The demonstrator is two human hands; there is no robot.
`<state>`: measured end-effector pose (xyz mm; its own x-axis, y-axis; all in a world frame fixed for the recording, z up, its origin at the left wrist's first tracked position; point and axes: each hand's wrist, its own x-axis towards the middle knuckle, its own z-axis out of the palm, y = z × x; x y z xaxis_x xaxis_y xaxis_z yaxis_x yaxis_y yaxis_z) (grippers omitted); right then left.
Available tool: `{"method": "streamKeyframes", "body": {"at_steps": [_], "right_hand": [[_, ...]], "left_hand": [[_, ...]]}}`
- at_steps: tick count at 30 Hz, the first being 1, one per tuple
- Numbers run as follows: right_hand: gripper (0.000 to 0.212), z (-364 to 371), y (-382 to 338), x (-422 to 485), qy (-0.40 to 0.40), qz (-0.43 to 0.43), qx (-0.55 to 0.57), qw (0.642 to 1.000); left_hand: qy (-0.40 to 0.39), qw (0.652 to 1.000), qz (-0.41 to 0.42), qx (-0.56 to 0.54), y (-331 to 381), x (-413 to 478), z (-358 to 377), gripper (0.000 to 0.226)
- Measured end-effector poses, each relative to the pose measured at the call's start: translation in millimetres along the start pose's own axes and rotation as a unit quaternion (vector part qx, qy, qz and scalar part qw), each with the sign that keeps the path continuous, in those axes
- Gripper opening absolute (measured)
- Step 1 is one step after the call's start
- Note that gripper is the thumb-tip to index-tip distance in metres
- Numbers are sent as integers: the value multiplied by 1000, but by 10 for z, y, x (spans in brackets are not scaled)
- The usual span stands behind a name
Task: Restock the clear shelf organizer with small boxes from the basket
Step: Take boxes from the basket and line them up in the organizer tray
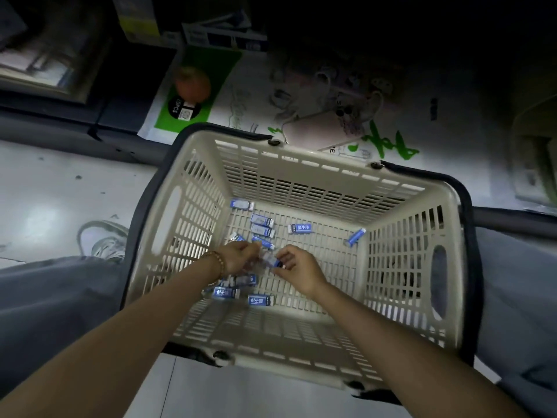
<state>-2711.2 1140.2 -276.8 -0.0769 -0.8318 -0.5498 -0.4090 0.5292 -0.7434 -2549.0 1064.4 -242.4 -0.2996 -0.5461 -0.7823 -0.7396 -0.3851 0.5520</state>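
Note:
A beige slotted basket (pixel 301 164) with dark handles sits on the floor between my knees. Several small blue-and-white boxes (pixel 298 228) lie scattered on its bottom. Both my hands are down inside it. My left hand (pixel 238 257), with a bead bracelet at the wrist, and my right hand (pixel 294 263) meet over the middle and together hold a small blue-and-white box (pixel 269 260) between their fingertips. More boxes (pixel 260 300) lie just under my left wrist. The clear shelf organizer is not in view.
Behind the basket lies a large printed white-and-green carton (pixel 241 95). Dark shelving and boxes (pixel 141 22) fill the top left. My grey trouser legs (pixel 45 297) flank the basket, with a shoe (pixel 102 239) at the left on the pale tiled floor.

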Motion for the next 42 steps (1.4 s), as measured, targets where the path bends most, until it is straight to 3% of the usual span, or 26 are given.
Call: {"method": "streamKeyframes", "body": {"at_steps": [6, 9, 13, 16, 22, 25, 30, 33, 35, 37, 40, 42], "right_hand": [[29, 38, -354, 126, -46, -23, 93, 994], [35, -91, -294, 147, -25, 22, 166, 986], [34, -83, -123, 207, 46, 62, 115, 990], [30, 57, -109, 320, 54, 73, 80, 993], [15, 146, -117, 476, 108, 60, 42, 991], [15, -20, -174, 433, 93, 38, 69, 993], [21, -323, -407, 345, -24, 28, 230, 972], [22, -346, -527, 336, -143, 35, 197, 969], [20, -281, -543, 332, -172, 28, 155, 973], [21, -229, -516, 349, -150, 28, 176, 973], [20, -264, -404, 416, -60, 48, 213, 974], [28, -343, -248, 495, 47, 39, 94, 994]], "left_hand": [[46, 998, 36, -9, 13, -28, -62, 25], [71, 987, 0, -144, -56, -35, -167, 24], [60, 926, -65, -366, -135, -16, -229, 16], [63, 900, -65, -427, -146, 20, -224, 9], [91, 914, -39, -394, -173, 64, -318, 23], [82, 892, -57, -441, -116, 68, -325, 3], [52, 929, -54, -364, -78, 65, -298, 17], [-3, 943, -79, -323, -3, 46, -237, 22], [-51, 945, -86, -312, 42, 39, -195, 32], [-78, 966, -56, -239, 18, 66, -153, 32], [-54, 976, -21, -212, -107, 167, -157, 19], [-45, 973, -18, -226, -170, 234, -193, 22]]}}
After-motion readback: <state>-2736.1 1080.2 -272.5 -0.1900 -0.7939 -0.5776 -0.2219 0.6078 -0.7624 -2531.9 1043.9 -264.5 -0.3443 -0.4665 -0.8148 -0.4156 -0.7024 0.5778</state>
